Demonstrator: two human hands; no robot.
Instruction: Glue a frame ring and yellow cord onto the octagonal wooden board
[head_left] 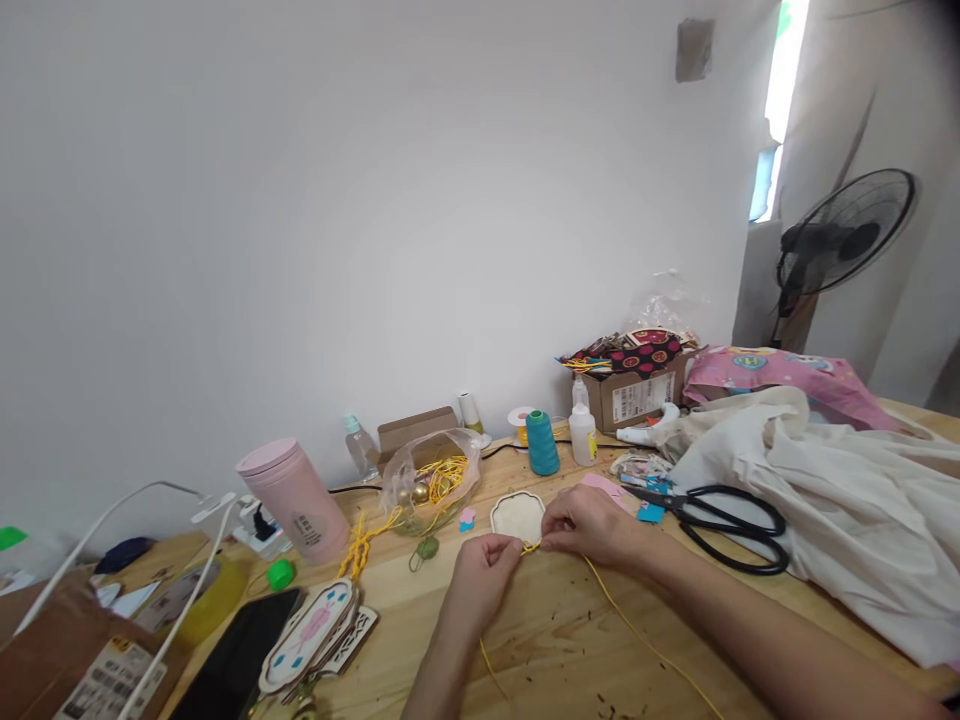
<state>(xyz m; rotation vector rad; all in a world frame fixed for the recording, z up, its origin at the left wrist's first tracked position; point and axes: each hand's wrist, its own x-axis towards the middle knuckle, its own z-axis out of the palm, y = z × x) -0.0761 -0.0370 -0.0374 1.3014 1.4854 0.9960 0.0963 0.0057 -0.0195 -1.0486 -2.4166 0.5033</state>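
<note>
A pale plaque with a scalloped rim (517, 518) lies near the middle of the wooden table. At its lower edge my left hand (489, 565) pinches a yellow cord (626, 618), thumb and forefinger together. My right hand (581, 522) is closed at the plaque's lower right corner, also on the cord; its fingertips partly cover the rim. Loose cord ends trail from both hands toward the front of the table. Whether the cord is knotted between the fingers is too small to tell.
Black scissors (731, 525) and white cloth (817, 500) lie at right. Behind stand a teal thread spool (541, 443), a glue bottle (582, 436) and a cardboard box (637, 397). At left are a pink tumbler (300, 505), stacked plaques (311, 635) and a phone (236, 655).
</note>
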